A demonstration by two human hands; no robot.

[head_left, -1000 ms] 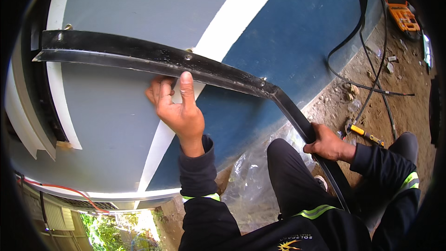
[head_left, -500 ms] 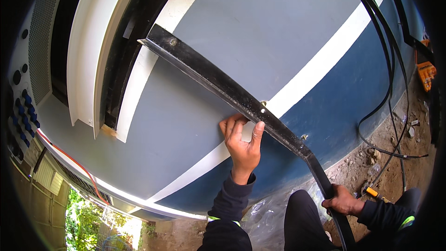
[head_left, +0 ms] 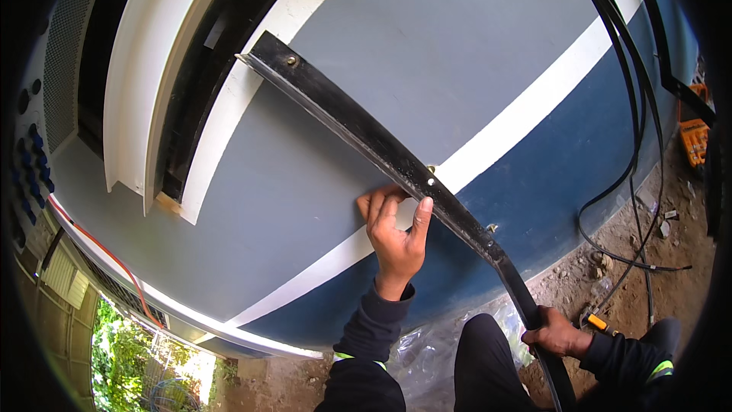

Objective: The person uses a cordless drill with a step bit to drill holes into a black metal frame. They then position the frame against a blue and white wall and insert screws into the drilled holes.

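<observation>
A long black steel angle bar (head_left: 358,133) slants across the painted wall, bending near its lower right end. My left hand (head_left: 396,244) holds its lower edge at mid-length, thumb in front and fingers curled partly out of sight behind. Below the bend, my right hand (head_left: 555,332) is wrapped around the bar. A brass-coloured bolt end (head_left: 291,61) shows in the hole near the bar's upper end. Another small bolt (head_left: 492,228) sticks out of the wall beside the bar, close to the bend. A pale open hole (head_left: 431,181) shows in the bar above my left thumb.
The curved wall (head_left: 427,69) is grey and blue with white stripes. A white channel-shaped frame (head_left: 145,84) stands out at upper left. Black cables (head_left: 637,107) hang at right near orange tools (head_left: 694,141). Clear plastic sheeting (head_left: 435,362) lies on the dirt below.
The bar's upper end has swung slightly up and right against the wall, and the bolt end now shows clearly in its hole. Both hands keep their hold; the view has shifted a little.
</observation>
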